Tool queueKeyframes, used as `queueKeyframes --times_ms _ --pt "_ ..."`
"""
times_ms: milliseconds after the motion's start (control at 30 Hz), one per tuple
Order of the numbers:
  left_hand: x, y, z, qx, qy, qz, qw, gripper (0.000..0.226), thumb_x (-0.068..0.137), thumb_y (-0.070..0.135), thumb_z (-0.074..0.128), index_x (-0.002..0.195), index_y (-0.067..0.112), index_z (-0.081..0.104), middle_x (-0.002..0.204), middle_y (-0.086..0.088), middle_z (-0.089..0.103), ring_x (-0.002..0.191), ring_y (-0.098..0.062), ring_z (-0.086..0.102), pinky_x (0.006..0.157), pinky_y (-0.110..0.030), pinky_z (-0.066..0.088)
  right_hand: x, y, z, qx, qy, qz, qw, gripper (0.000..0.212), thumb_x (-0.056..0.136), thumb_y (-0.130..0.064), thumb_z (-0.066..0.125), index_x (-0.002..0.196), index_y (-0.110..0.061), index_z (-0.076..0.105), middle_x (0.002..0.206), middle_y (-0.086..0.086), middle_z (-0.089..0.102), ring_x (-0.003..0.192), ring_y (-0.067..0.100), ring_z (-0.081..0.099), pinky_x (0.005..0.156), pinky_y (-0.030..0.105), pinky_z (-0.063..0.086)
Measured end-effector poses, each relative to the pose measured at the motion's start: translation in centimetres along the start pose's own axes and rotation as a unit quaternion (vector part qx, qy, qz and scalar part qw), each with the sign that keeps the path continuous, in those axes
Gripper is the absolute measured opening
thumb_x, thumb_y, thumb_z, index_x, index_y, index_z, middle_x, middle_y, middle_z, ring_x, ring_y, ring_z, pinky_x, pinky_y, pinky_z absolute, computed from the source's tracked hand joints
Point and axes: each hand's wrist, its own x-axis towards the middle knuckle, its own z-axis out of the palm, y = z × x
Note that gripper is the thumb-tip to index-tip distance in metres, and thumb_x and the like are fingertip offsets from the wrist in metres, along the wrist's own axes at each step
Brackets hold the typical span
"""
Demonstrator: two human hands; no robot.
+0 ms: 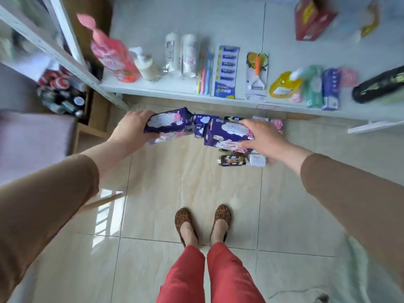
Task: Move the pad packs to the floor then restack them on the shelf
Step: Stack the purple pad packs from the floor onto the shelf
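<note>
**Both hands on pad packs, low in front of a crowded shelf**

The left hand [133, 125] is curled round the end of a purple pad pack [169, 122], thumb on top and fingers underneath, with a second pack [167, 137] pressed below it. The right hand [265, 136] lies over another purple pack [227, 131], fingers bent over its top and thumb at its near edge. Under and beside that pack sits a pile of packs [242, 159] on the tiled floor [192, 184]: a dark pack, a white one, and a pink one at the far right edge. Whether the right hand's pack is lifted or resting on the pile cannot be told.

The white shelf [166, 89] just above the hands is lined along its front. From left to right stand a pink bottle [113, 53], a white pump bottle [145, 64], two white tubes [181, 53], toothbrushes [205, 71], a blue card of batteries [226, 72], a peeler on a card [258, 72], a yellow pouch [284, 84], green and blue boxes [322, 87], and a black case [380, 85]. A red box [312, 16] sits further back. The shelf's left bay behind the tubes is bare.

To the left, a grey upright post [54, 47] slants past a box of bottles [62, 92]. The person's feet in spotted shoes [203, 221] stand well back from the pile.
</note>
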Motion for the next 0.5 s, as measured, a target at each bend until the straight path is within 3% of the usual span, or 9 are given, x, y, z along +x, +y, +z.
queueKeyframes --times_ms 100,233,367,500 --pt "-3.4 2.8 -9.2 -0.001 0.044 0.04 0.998 0.059 0.072 0.026 0.081 0.126 0.016 0.06 0.109 -0.013 0.066 0.102 -0.035 0.057 0.085 -0.042 0.047 -3.2 -4.0 -9.3 -0.017 0.024 -0.019 0.999 0.074 0.076 -0.044 0.079 0.138 -0.018 0.048 0.132 0.008 0.059 0.118 0.027 0.053 0.097 0.036 0.041" --pt "-6.7 6.2 -19.7 0.035 0.113 0.116 0.986 0.057 0.073 0.026 0.081 0.125 0.014 0.06 0.111 -0.012 0.067 0.099 -0.034 0.052 0.084 -0.038 0.037 -6.7 -8.9 -20.0 -0.065 0.06 -0.058 0.994 0.08 0.073 -0.049 0.078 0.14 -0.019 0.048 0.134 0.007 0.056 0.121 0.027 0.052 0.1 0.037 0.039" --pt "-7.0 9.1 -28.6 0.071 0.149 0.152 0.974 0.058 0.078 0.034 0.079 0.128 0.014 0.057 0.112 -0.01 0.065 0.102 -0.032 0.049 0.089 -0.036 0.034 -7.9 -11.2 -29.0 -0.096 0.103 -0.082 0.987 0.075 0.073 -0.049 0.079 0.134 -0.017 0.051 0.121 0.006 0.059 0.112 0.027 0.055 0.084 0.033 0.038" --pt "-3.9 11.7 -35.1 0.093 0.189 0.176 0.962 0.059 0.078 0.038 0.078 0.128 0.015 0.056 0.11 -0.008 0.064 0.101 -0.028 0.048 0.087 -0.037 0.038 -7.2 -11.5 -36.7 -0.093 0.154 -0.072 0.981 0.07 0.076 -0.048 0.077 0.136 -0.025 0.049 0.116 0.0 0.057 0.105 0.023 0.054 0.08 0.031 0.037"
